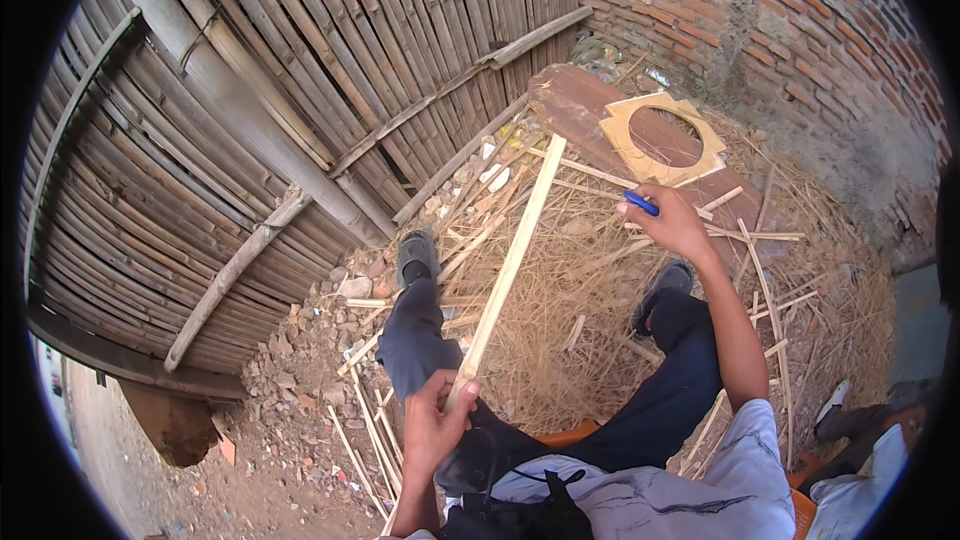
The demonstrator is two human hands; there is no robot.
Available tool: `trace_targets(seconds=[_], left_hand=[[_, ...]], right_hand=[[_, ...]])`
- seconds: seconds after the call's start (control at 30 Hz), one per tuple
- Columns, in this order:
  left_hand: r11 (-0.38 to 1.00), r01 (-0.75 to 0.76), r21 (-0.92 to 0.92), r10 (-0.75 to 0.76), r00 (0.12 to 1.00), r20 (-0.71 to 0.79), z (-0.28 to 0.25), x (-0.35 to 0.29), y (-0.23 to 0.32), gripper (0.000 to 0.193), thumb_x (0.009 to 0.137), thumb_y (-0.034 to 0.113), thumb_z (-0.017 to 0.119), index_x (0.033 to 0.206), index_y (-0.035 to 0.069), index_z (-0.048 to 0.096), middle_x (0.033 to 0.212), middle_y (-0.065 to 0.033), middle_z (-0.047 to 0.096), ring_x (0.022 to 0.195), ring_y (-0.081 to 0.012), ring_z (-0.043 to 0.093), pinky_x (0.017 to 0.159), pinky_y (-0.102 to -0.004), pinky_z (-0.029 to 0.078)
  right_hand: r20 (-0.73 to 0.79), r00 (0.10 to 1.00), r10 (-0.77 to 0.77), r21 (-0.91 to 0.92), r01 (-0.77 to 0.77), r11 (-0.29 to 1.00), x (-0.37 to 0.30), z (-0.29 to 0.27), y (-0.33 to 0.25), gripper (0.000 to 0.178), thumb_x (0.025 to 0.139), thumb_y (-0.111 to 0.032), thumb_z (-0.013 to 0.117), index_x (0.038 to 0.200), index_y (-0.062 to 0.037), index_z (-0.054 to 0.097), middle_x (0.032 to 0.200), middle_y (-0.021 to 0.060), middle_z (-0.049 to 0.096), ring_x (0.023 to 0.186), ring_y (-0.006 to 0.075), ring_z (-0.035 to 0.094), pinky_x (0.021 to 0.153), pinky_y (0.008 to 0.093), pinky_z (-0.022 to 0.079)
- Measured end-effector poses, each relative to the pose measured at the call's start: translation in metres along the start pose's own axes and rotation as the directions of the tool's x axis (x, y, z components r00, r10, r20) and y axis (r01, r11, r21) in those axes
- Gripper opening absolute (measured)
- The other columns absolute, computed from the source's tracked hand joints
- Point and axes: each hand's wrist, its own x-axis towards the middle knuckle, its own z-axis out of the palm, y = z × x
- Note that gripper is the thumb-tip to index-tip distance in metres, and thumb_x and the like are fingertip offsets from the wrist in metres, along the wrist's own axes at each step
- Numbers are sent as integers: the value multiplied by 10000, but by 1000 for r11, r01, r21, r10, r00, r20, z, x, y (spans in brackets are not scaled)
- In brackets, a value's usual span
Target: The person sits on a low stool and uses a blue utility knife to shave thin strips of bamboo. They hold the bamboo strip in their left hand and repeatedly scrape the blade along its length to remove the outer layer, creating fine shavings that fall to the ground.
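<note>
A long, flat, pale bamboo strip (517, 250) slants up and away in front of me. Its near end is gripped by my left hand (437, 420), fingers and thumb closed on it. My right hand (674, 225) is held out over the straw at the right, closed around a short blue rod-like object (641, 203). Whether that is a pen or a tool's handle cannot be made out. The blue object is well apart from the strip. Just beyond the right hand lies a yellowish board with a round hole (621, 139), on a brown panel (568, 100).
Thin strips (768, 290) lie scattered over straw (560, 340) on both sides of my legs. A bamboo wall (390, 50) rises at the left, a brick wall (680, 0) behind. Rubble (285, 380) covers the left ground. Another person's sleeve (865, 490) shows at lower right.
</note>
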Motion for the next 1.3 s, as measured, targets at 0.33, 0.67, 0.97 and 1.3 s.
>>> trace_targets(seconds=[0.33, 0.67, 0.97, 1.3], left_hand=[[865, -439, 244, 455, 891, -10, 60, 64, 49, 237, 1016, 180, 783, 1129, -11, 699, 715, -82, 731, 552, -109, 673, 522, -290, 501], [824, -502, 262, 525, 851, -22, 78, 70, 73, 323, 916, 200, 896, 1120, 30, 713, 685, -70, 696, 515, -115, 594, 499, -295, 440], [871, -458, 176, 462, 887, 23, 77, 69, 70, 304, 956, 187, 865, 1164, 11, 731, 670, -53, 691, 589, -82, 651, 513, -278, 449], [908, -389, -152, 410, 900, 145, 76, 62, 71, 327, 1132, 244, 641, 1318, 10, 773, 679, 45, 594, 587, -18, 477, 527, -227, 351]], right_hand=[[86, 993, -80, 784, -18, 621, -19, 15, -40, 403, 1071, -353, 704, 1349, -62, 720, 877, 25, 769, 739, 42, 575, 689, 253, 445], [8, 1000, -19, 909, 1, 417, -28, 16, -34, 333, 1038, -298, 748, 1243, -36, 727, 923, 58, 801, 532, 2, 401, 489, 213, 297], [-11, 999, -51, 916, 30, 400, -34, 12, -47, 360, 965, -253, 825, 1217, -27, 701, 955, 51, 773, 743, 39, 614, 655, 215, 455], [-216, 969, -119, 781, 245, 574, -45, 20, -56, 329, 965, -257, 814, 1160, -22, 692, 959, 40, 725, 864, 91, 693, 749, 260, 541]])
